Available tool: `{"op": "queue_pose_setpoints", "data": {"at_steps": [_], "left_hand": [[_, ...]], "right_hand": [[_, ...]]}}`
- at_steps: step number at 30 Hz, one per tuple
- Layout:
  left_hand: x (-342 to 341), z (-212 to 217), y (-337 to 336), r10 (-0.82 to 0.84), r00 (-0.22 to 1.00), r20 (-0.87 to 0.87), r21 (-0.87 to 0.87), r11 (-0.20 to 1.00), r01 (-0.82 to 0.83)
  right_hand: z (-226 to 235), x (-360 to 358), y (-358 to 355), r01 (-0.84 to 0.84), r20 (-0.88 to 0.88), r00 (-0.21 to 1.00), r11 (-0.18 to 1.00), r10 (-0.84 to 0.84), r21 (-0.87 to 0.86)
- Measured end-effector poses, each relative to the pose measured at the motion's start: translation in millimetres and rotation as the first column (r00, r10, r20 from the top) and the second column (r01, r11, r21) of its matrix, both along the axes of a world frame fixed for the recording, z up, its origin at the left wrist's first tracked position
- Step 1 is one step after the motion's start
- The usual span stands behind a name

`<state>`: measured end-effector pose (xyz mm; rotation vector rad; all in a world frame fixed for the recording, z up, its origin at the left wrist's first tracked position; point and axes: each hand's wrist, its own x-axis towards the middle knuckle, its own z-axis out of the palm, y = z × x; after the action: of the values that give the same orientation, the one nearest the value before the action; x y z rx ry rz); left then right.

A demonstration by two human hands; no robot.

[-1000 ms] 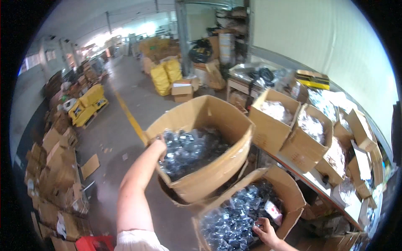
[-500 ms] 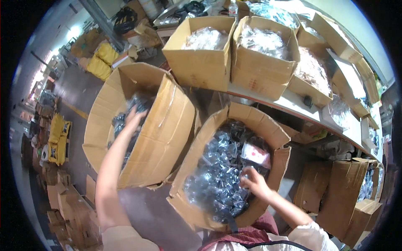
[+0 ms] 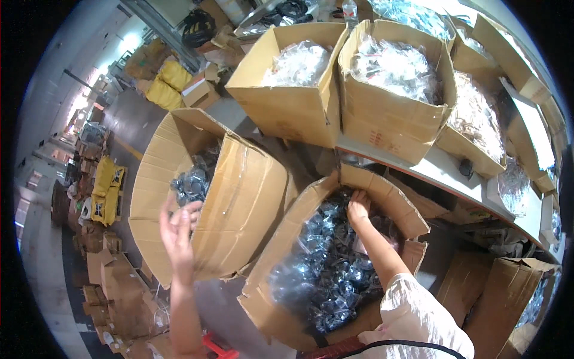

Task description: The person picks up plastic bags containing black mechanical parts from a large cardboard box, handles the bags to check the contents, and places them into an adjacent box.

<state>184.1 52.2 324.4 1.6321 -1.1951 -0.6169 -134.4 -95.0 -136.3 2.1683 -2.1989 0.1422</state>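
Observation:
My left hand (image 3: pixel 178 230) is raised with fingers spread and holds nothing, just at the near edge of a large tilted cardboard box (image 3: pixel 245 197) that holds dark parts in clear bags (image 3: pixel 192 179). My right hand (image 3: pixel 357 206) reaches down into a second open cardboard box (image 3: pixel 281 263) and rests on the heap of dark bagged parts (image 3: pixel 326 263) near the box's far wall. Whether its fingers grip a bag cannot be made out.
Two cardboard boxes (image 3: pixel 293 107) (image 3: pixel 388 119) filled with clear bagged parts stand on a white table (image 3: pixel 454 176), with more boxes to the right. Flattened cardboard (image 3: pixel 107 281) lies on the floor at left. Yellow sacks (image 3: pixel 164 84) lie farther off.
My left hand has come out of the tilted box and now hovers at its near edge. My right hand has pushed farther into the nearer box. The view has tipped downward.

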Motion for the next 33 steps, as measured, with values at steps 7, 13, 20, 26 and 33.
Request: {"op": "queue_pose_setpoints", "data": {"at_steps": [7,13,20,26,33], "left_hand": [[-9.7,7.2,-11.6,0.25,0.964,0.093,-0.207,0.952,-0.227],[2.7,-11.0,-15.0,0.207,0.97,0.128,-0.219,0.96,-0.176],[-3.1,-8.5,8.3,0.107,0.991,0.079,-0.362,0.93,-0.071],[-106.7,-50.6,103.5,-0.403,0.829,-0.387,-0.062,0.909,0.412],[-153.1,-8.1,201.9,-0.506,0.524,-0.685,-0.103,0.779,0.618]], "right_hand": [[35.4,-34.1,7.9,-0.499,0.209,0.851,0.866,0.482,0.038],[41.4,-16.5,7.8,-0.454,0.584,0.733,0.89,0.349,0.039],[226.2,-2.0,103.1,-0.587,0.81,-0.386,0.795,-0.442,0.154],[370.4,-44.6,218.6,-0.686,0.877,-0.323,0.727,-0.356,0.042],[447.7,-83.3,322.7,-0.63,0.931,-0.227,0.772,-0.284,0.082]]}}
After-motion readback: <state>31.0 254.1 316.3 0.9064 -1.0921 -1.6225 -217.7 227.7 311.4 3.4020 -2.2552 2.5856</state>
